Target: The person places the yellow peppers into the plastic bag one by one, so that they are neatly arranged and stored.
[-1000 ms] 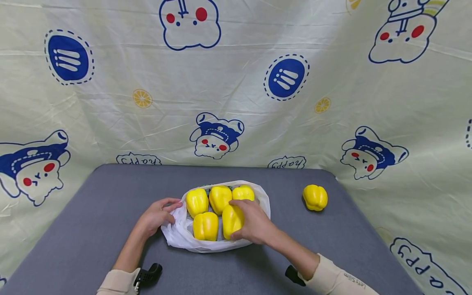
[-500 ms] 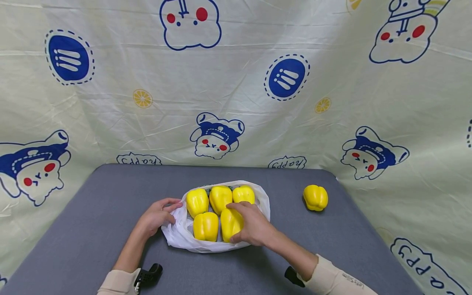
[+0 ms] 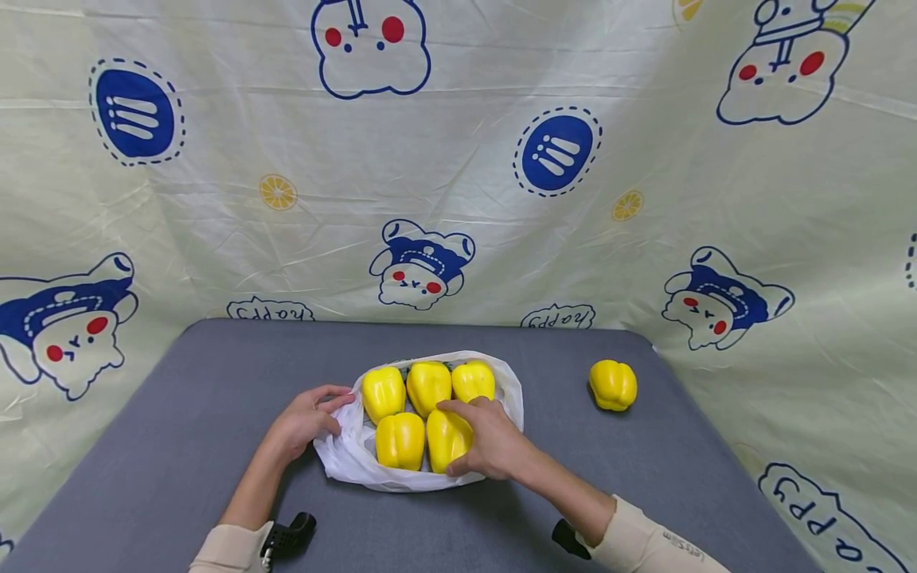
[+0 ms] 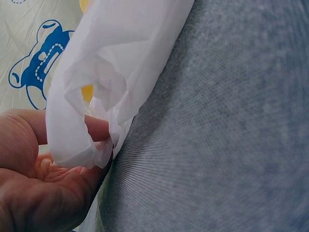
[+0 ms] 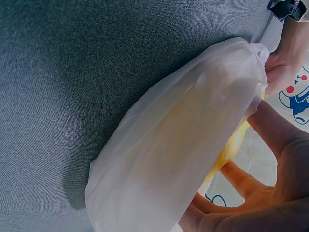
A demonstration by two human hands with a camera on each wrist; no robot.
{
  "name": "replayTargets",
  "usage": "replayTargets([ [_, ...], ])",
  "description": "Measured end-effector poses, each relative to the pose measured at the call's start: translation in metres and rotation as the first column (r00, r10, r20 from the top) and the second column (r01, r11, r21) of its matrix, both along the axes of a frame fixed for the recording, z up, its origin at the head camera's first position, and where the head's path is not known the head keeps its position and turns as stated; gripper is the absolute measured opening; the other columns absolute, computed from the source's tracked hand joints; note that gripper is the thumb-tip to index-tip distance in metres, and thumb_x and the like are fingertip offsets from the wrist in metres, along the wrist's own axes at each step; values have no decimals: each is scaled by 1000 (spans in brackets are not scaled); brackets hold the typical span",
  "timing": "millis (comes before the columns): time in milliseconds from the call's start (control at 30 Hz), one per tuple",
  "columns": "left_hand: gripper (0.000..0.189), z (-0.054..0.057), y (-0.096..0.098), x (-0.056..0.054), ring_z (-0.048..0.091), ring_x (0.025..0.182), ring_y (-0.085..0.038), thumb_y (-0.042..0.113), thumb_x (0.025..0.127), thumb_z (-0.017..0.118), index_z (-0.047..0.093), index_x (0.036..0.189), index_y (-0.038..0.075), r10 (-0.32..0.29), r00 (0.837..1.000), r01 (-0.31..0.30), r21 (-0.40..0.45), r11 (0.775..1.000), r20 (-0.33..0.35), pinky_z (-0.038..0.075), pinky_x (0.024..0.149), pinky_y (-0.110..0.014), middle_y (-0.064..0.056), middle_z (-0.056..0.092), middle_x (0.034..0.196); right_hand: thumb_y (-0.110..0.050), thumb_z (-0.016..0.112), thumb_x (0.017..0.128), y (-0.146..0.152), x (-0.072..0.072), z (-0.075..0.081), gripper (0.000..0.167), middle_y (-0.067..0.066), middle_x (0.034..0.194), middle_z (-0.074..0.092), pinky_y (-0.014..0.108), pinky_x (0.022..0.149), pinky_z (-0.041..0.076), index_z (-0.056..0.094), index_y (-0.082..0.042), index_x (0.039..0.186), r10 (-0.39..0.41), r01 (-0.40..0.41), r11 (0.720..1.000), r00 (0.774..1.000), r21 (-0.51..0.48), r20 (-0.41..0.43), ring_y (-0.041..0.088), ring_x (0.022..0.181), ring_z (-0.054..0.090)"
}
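A white plastic bag (image 3: 358,469) lies on the table with its mouth spread wide, and several yellow bell peppers (image 3: 383,394) sit in it in two rows. My left hand (image 3: 304,422) holds the bag's left edge. In the left wrist view, that hand's thumb and fingers pinch a fold of the bag (image 4: 116,53). My right hand (image 3: 494,438) grips the front-right bell pepper (image 3: 447,442) inside the bag, thumb at the near side and fingers over the far side. The bag wall hides most of this pepper in the right wrist view.
One more yellow bell pepper (image 3: 613,385) lies apart on the right side of the grey table (image 3: 236,358). Behind the table hangs a pale printed curtain (image 3: 458,183). A black wrist strap (image 3: 292,535) sits on the left forearm.
My right hand has shifted slightly to the left and nearer, with the front-right bell pepper settling lower beside its neighbour. The left hand stays on the bag's edge.
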State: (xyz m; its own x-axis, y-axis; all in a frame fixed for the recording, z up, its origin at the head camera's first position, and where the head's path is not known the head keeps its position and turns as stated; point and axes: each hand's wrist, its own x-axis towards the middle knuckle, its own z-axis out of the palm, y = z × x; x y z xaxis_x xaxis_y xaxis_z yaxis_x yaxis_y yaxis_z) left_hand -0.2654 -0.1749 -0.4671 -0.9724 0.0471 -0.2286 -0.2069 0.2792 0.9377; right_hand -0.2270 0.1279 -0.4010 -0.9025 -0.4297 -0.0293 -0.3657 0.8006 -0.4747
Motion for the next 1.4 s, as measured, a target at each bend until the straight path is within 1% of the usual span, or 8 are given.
replayTargets([
  [100,67,0,0,0,41,146,-40,-16,75,61,54,140,-1,1,1000,-1,-4,1000,-1,37,114,-55,-19,60,142,-22,94,64,1,-1,0,81,14,127,61,54,93,46,61,-19,139,8,-8,1000,1000,6,13,32,115,51],
  [267,67,0,0,0,41,146,-40,-16,75,60,54,140,-1,2,1000,-2,-6,1000,1,37,114,-55,-19,61,142,-22,94,65,2,-2,0,82,12,129,63,54,96,46,60,-19,140,33,-34,999,999,10,14,31,116,53],
  [533,67,1,0,0,40,146,-41,-15,76,61,53,141,0,-2,1000,2,-16,1000,4,39,112,-54,-19,60,143,-19,93,65,2,-3,0,83,11,137,62,60,105,41,59,-17,141,58,-58,998,998,7,27,36,126,53],
  [700,67,1,0,2,40,146,-41,-15,76,61,53,141,-1,-4,1000,4,-9,1000,3,38,113,-55,-19,60,143,-18,93,66,2,-5,-1,84,11,141,60,59,108,40,58,-17,142,76,-76,997,997,8,34,35,129,53],
  [933,67,2,1,2,41,146,-40,-15,76,61,53,141,-1,-8,1000,8,-9,1000,1,38,113,-54,-19,60,143,-15,92,67,2,-7,-2,84,11,143,59,58,110,39,57,-17,143,74,-74,997,996,5,51,35,130,52],
  [1400,68,3,1,1,40,146,-41,-16,74,62,53,140,-2,-8,1000,8,-15,1000,0,42,109,-52,-20,59,143,-16,92,67,3,-8,0,84,14,141,57,58,107,41,57,-18,144,55,-54,998,994,-20,96,34,128,52],
])
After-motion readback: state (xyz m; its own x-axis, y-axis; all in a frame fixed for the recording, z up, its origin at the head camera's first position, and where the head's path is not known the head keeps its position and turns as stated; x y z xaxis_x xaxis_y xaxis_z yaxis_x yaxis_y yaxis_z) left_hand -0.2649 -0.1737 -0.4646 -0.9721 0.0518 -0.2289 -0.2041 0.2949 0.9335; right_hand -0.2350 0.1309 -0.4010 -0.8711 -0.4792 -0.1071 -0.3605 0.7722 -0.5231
